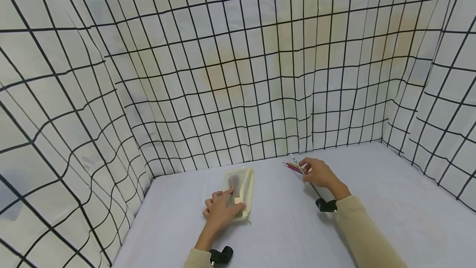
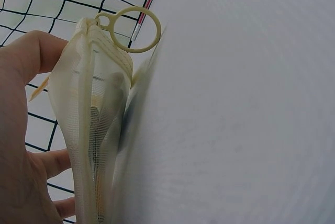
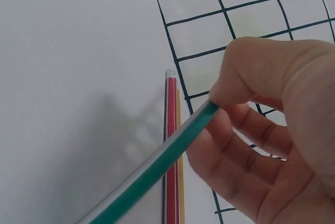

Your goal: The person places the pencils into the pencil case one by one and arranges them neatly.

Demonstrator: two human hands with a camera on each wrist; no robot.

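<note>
In the head view, my left hand (image 1: 221, 212) holds the lower part of a pale yellow mesh pencil pouch (image 1: 248, 181) against the table, its fingers spread across it. Through the mesh, several slender items show, too blurred to name. The left wrist view shows the pouch (image 2: 84, 109) edge-on, with a ring zip pull (image 2: 157, 20) at its end. Over to the right, my right hand (image 1: 317, 173) pinches a green-and-silver striped pencil (image 3: 157, 166) between thumb and fingers, tilted above the table. Beneath it lie a red striped pencil (image 3: 170, 109) and a yellow one (image 3: 181, 182), side by side.
A white tabletop (image 1: 275, 218) lies under both hands. White cloth walls with a black grid (image 1: 230, 73) rise behind it and on both sides; the pencils lie close to the back wall. A black wrist camera (image 1: 222, 255) sits by the left cuff, another (image 1: 325, 205) by the right.
</note>
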